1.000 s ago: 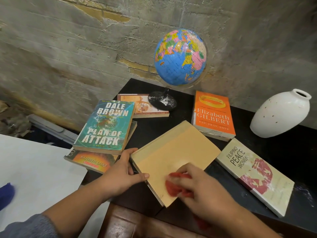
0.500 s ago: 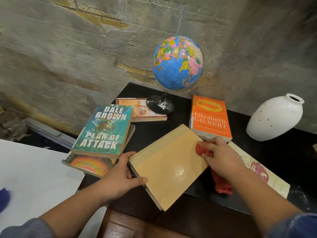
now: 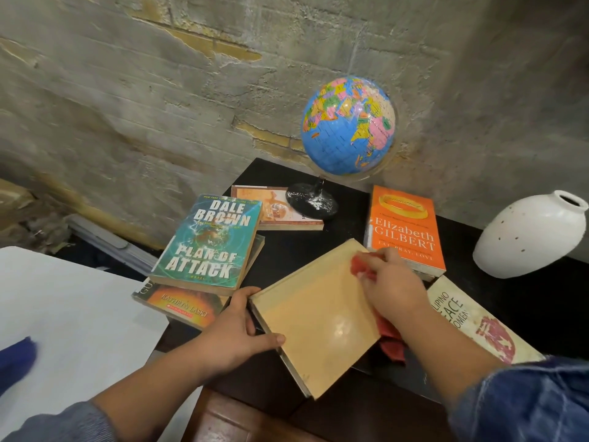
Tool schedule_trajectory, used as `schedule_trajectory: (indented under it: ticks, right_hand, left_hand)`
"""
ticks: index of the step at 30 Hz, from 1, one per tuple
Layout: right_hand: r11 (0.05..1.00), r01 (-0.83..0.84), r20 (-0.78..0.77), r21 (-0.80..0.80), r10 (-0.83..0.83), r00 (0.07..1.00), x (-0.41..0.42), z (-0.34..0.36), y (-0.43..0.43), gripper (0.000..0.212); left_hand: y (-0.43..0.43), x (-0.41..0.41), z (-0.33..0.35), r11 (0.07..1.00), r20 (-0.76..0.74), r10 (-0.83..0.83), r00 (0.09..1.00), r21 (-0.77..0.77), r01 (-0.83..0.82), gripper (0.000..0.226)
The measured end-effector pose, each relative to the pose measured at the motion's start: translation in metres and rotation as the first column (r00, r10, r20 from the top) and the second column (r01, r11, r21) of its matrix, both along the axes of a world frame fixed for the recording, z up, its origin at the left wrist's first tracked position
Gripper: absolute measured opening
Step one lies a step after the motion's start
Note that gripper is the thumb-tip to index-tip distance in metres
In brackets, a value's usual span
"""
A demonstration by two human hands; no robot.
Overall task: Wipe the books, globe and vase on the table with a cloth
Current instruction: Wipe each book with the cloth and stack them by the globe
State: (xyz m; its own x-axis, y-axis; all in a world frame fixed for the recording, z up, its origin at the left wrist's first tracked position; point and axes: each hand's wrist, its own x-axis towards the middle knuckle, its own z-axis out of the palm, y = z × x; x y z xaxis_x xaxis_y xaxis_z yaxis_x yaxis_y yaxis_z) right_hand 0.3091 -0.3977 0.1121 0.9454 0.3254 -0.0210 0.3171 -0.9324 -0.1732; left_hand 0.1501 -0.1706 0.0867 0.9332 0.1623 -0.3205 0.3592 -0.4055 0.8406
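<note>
Left hand (image 3: pixel 236 333) grips the tan book (image 3: pixel 318 317) at its near-left edge, thumb on the cover, likely to stop it sliding; right hand (image 3: pixel 393 290) clutches the red cloth (image 3: pixel 361 266), pressing it on the far-right corner. Book lies flat on the near side of the table (image 3: pixel 283 250); globe (image 3: pixel 347 126) and vase (image 3: pixel 529 237) stand farther back.

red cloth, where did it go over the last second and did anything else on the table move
The right hand, gripping the red cloth, swept away from the person across the tan book, from its near right edge up to the far corner beside the orange book. The left hand kept its grip on the tan book's near left corner. The other books, globe and vase stayed put.
</note>
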Motion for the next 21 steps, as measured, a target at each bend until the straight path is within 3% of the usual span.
schedule_trajectory:
  ticks: [3, 5, 7, 9, 11, 14, 16, 19, 21]
  right_hand:
    - [1.000, 0.004, 0.038, 0.000, -0.004, 0.999, -0.011, 0.000, 0.017, 0.034]
    - [0.977, -0.207, 0.014, 0.044, 0.206, 0.978, -0.043, 0.002, 0.044, 0.033]
    - [0.887, -0.456, 0.001, 0.074, 0.458, 0.889, -0.076, 0.003, 0.069, 0.042]
    - [0.813, -0.575, -0.028, 0.092, 0.579, 0.815, -0.082, 0.001, 0.079, 0.053]
    - [0.835, -0.538, -0.035, 0.115, 0.545, 0.838, -0.060, -0.003, 0.076, 0.051]
    - [0.960, -0.254, -0.032, 0.117, 0.260, 0.965, -0.011, -0.008, 0.059, 0.045]
    - [0.986, -0.157, 0.001, 0.061, 0.157, 0.988, 0.000, -0.010, 0.056, 0.044]
    - [0.940, -0.338, -0.015, 0.043, 0.338, 0.941, -0.035, -0.008, 0.079, 0.048]
    - [0.839, -0.543, -0.021, 0.028, 0.543, 0.839, -0.069, -0.005, 0.099, 0.055]
  left_hand:
    - [-0.001, -0.001, 0.002, 1.000, 0.002, 0.010, 1.000, -0.009, -0.010, 0.084]
    - [-0.002, -0.001, 0.003, 1.000, 0.006, 0.020, 1.000, -0.015, -0.020, 0.084]
    - [-0.005, -0.002, 0.005, 0.998, 0.017, 0.035, 0.999, -0.056, -0.034, 0.079]
    - [-0.005, -0.002, 0.005, 0.994, 0.022, 0.047, 0.999, -0.102, -0.044, 0.076]
    - [-0.004, -0.003, 0.002, 0.997, 0.032, 0.053, 0.998, -0.066, -0.051, 0.082]
    - [-0.001, -0.004, -0.006, 0.998, 0.019, 0.061, 0.998, -0.021, -0.061, 0.092]
    - [-0.002, -0.005, -0.009, 0.997, 0.020, 0.074, 0.997, -0.012, -0.074, 0.092]
    - [-0.003, -0.004, -0.009, 0.996, 0.037, 0.091, 0.995, -0.008, -0.091, 0.089]
    - [-0.005, -0.003, -0.009, 0.994, 0.054, 0.108, 0.993, -0.032, -0.107, 0.080]
